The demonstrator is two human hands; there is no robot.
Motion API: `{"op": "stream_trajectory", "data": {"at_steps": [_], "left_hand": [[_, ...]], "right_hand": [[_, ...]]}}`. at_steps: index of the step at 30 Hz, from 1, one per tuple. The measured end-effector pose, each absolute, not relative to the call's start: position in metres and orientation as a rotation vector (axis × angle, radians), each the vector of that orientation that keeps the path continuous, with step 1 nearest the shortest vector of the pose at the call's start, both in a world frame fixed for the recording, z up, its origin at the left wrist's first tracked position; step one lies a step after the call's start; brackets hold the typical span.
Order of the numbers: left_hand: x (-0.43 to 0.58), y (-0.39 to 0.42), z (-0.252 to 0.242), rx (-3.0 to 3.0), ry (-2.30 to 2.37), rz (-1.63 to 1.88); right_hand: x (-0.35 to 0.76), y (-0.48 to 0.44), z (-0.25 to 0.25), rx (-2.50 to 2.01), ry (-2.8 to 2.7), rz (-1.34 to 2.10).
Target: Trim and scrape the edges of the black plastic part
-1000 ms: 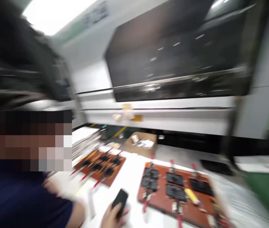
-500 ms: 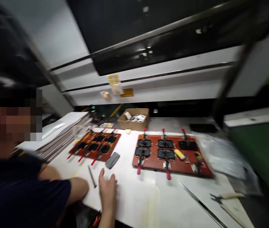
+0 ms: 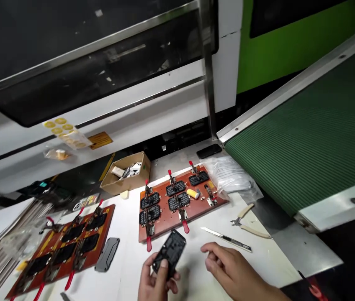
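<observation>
My left hand (image 3: 157,276) grips a black plastic casing (image 3: 171,250) with a ribbed, moulded inner face, thumb on top and fingers beneath. To its right, my right hand (image 3: 227,267) hovers over the white work surface with fingers loosely bent and apart, and nothing shows in it. Just beyond is a red-brown fixture board (image 3: 161,223) with red-handled toggle clamps and several black casings. A yellow cylinder (image 3: 192,193) lies on that board. Near my right hand are a utility knife (image 3: 227,239) and side cutters (image 3: 242,221) with cream handles.
At left stands a second fixture board (image 3: 102,234) with clamps, a grey cover (image 3: 107,254) beside it. Behind are a cardboard box (image 3: 133,184) of small parts, a phone (image 3: 209,151) and a plastic-wrapped stack (image 3: 232,177). A green conveyor belt (image 3: 306,138) runs along the right.
My view has swung right, and the co-worker at left is out of frame. Both my hands now show in front of the right board, the left one with a black casing.
</observation>
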State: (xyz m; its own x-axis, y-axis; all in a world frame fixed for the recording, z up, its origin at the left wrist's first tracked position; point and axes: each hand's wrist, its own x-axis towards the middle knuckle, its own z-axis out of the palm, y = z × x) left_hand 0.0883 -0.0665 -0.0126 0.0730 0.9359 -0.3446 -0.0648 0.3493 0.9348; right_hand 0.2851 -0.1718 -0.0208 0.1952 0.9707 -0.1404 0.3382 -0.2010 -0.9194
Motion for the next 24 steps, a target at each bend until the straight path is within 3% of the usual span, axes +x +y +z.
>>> {"op": "stream_trajectory", "data": {"at_steps": [4, 12, 24], "left_hand": [[0.148, -0.009, 0.021, 1.091, 1.161, 1.007], [0.283, 0.069, 0.022, 1.418, 1.046, 0.566], [0.291, 0.084, 0.007, 1.807, 1.205, 0.153]], "right_hand": [[0.289, -0.189, -0.065, -1.707, -1.441, 0.816], [0.284, -0.183, -0.105, -1.652, -1.42, 0.63], [0.282, -0.182, -0.112, -1.619, -1.384, 0.679]]}}
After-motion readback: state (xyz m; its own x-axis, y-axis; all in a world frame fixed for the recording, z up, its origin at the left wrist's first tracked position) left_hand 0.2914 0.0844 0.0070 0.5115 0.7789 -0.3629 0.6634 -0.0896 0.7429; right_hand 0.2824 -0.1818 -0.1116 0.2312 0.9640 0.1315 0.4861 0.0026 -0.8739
